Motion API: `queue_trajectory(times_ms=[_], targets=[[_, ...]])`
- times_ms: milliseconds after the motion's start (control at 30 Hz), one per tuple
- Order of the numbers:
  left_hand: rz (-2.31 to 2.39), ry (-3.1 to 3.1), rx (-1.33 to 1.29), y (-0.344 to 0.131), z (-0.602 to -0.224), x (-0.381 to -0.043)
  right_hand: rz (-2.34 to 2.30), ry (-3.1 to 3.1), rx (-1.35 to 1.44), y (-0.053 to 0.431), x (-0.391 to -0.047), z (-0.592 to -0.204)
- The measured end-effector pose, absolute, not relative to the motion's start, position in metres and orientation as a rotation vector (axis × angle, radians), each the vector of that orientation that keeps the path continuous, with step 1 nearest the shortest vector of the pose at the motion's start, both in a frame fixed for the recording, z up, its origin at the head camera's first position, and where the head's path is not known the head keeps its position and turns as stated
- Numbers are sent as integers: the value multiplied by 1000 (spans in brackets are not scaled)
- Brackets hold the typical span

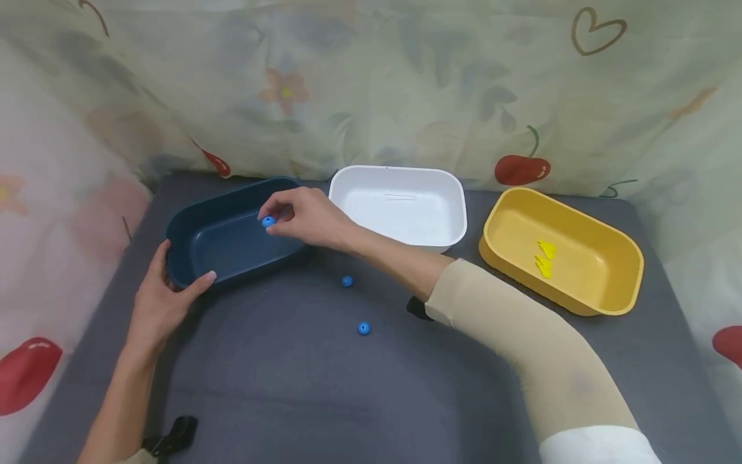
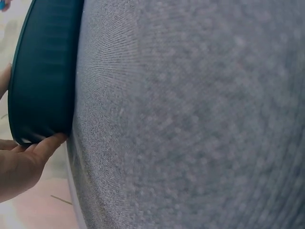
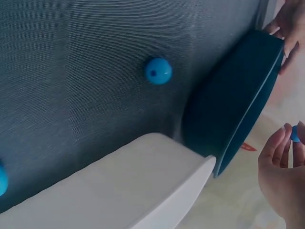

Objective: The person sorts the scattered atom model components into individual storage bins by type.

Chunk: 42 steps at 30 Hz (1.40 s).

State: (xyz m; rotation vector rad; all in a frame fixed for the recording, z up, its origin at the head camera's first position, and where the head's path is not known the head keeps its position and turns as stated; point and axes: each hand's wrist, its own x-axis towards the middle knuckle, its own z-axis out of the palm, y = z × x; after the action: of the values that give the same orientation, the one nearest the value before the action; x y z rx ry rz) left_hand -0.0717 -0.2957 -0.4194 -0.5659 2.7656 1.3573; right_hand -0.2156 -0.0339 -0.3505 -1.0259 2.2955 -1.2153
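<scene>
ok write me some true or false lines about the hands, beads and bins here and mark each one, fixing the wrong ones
1. The right hand pinches a blue bead above the dark blue bin. True.
2. Three loose beads lie on the gray table. False: two blue beads lie there.
3. The left hand grips the left end of the dark blue bin. True.
4. The white bin stands at the right end of the row. False: it stands in the middle, with the dark blue bin to its left and the yellow bin to its right.
5. Small yellow pieces lie in the yellow bin. True.
</scene>
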Motion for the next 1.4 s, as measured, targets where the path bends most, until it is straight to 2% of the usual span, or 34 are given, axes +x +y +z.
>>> queue_trajectory(times_ms=[600, 1033, 1400], targets=[[1406, 2729, -567, -289, -416, -71, -1328, 2251, -1053, -90, -225, -367], [1411, 2708, -544, -286, -416, -68, -1346, 2259, -969, -114, -227, -383], [1417, 2702, -493, -284, -418, -72, -1371, 2274, -763, -121, -242, -401]])
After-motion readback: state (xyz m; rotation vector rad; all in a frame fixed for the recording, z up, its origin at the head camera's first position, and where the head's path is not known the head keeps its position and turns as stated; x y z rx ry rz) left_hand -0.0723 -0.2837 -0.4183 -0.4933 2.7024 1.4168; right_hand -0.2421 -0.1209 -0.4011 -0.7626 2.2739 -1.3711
